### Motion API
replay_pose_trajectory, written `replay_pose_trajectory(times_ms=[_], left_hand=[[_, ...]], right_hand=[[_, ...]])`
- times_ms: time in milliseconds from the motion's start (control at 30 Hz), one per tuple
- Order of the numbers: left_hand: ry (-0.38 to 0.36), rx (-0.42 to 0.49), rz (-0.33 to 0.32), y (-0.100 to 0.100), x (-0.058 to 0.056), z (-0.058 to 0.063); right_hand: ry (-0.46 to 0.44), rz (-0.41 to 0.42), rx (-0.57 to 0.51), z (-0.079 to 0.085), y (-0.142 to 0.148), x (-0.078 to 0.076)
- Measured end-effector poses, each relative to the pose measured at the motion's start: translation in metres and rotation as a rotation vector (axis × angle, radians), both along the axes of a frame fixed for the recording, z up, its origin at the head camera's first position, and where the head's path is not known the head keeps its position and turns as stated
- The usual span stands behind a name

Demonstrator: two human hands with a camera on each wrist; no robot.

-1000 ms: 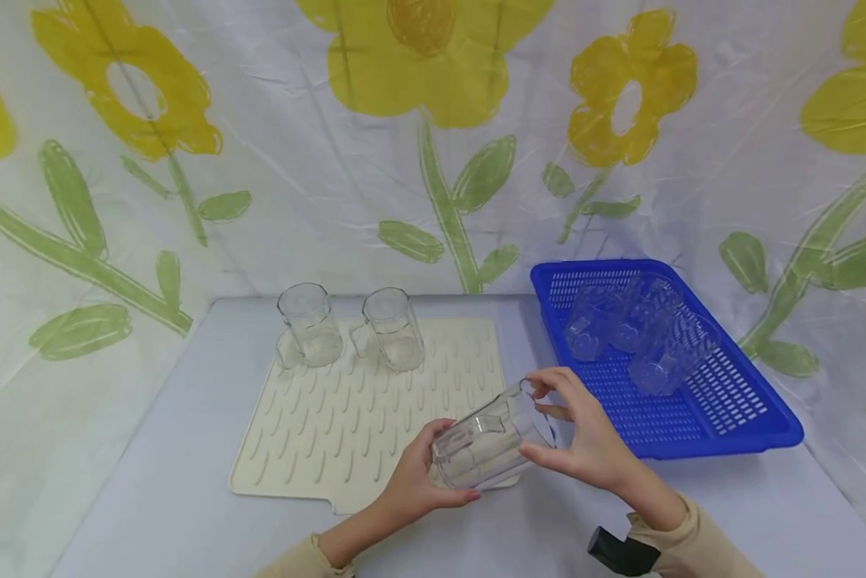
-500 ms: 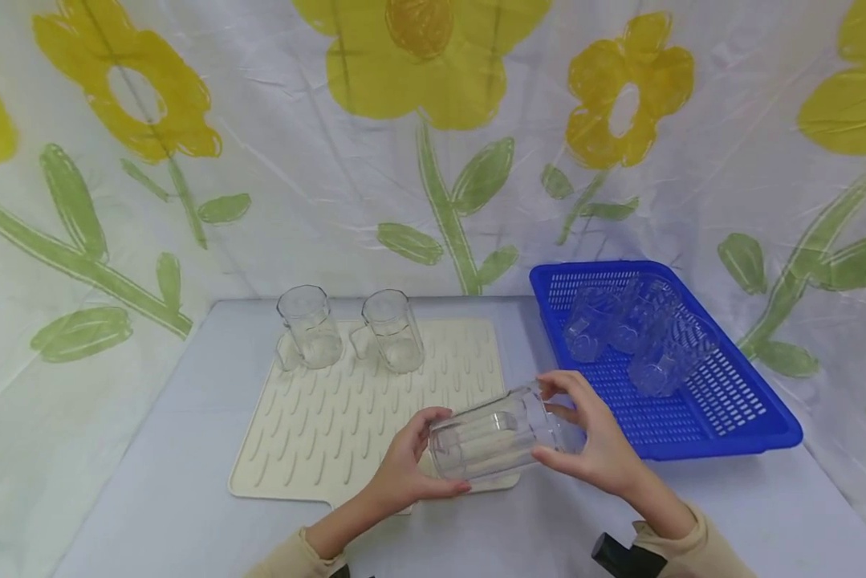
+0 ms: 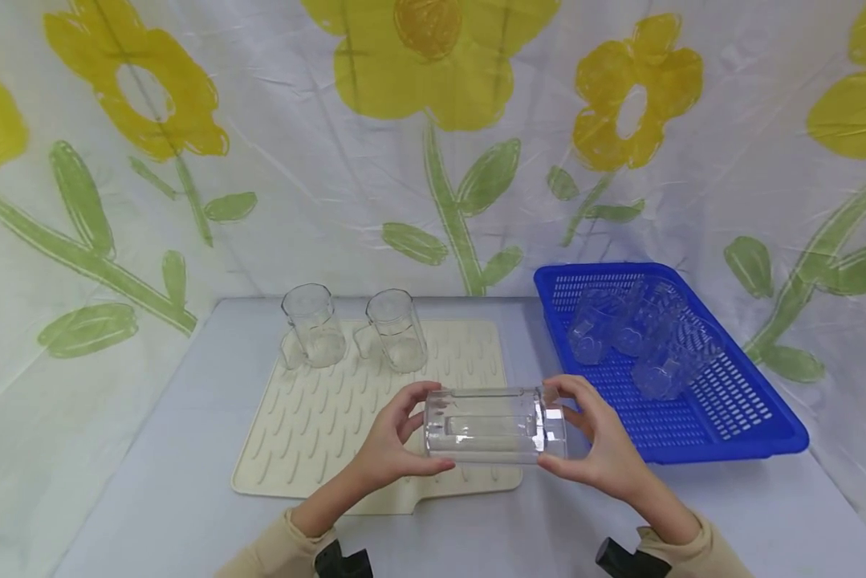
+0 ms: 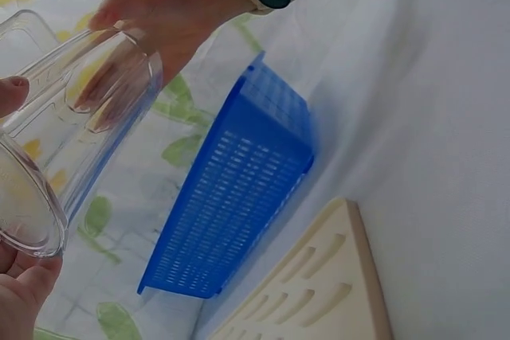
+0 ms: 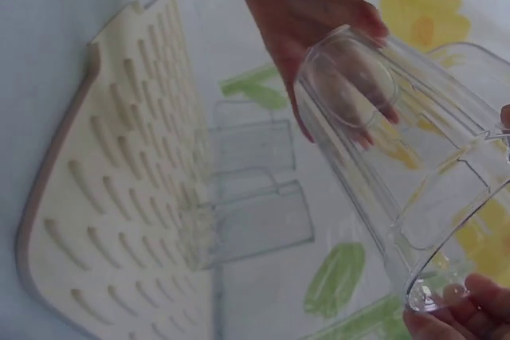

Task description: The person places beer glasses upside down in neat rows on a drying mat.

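A clear glass mug (image 3: 483, 425) lies sideways between my two hands, above the front of the cream ridged drying mat (image 3: 302, 433). My left hand (image 3: 385, 441) holds its base end, thumb below and fingers above. Its rim end is held by my right hand (image 3: 602, 441) the same way. The mug's handle (image 5: 470, 57) shows on its far side in the right wrist view. Two more glass mugs, a left one (image 3: 314, 325) and a right one (image 3: 396, 331), stand upright at the back of the mat, handles to the left.
At the right, a blue perforated plastic basket (image 3: 772, 446) holds three clear glass mugs (image 3: 667, 361) toward its back. A white cloth (image 3: 165, 449) covers the table. Behind it hangs a white curtain (image 3: 288, 185) with painted yellow flowers.
The held mug has turned from a slant to nearly level, its base end rising. My left hand has shifted up and left, the right slightly right. Mugs on the mat and in the basket stay put.
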State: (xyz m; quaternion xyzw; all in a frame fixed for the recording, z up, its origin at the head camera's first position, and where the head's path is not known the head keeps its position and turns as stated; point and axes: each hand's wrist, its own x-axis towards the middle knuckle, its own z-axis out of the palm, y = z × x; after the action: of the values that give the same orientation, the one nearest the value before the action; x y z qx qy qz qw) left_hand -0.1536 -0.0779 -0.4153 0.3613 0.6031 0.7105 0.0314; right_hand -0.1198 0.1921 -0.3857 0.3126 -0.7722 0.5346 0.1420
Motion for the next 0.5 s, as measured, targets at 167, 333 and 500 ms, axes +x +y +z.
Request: replay_pose_trajectory(times_ms=[167,333,500], left_hand=[[0.011,-0.002,0.015,-0.003,-0.003,0.004],[0.029,0.015,0.04,-0.005,-0.006,0.008],[0.024,0.045,0.054,-0.004,-0.009,0.014]], right_hand=[[-0.019,0.016,-0.007,0.0,-0.001,0.0],[-0.061,0.044,-0.048,-0.008,-0.002,-0.001],[-0.102,0.104,-0.147,-0.026,-0.008,-0.003]])
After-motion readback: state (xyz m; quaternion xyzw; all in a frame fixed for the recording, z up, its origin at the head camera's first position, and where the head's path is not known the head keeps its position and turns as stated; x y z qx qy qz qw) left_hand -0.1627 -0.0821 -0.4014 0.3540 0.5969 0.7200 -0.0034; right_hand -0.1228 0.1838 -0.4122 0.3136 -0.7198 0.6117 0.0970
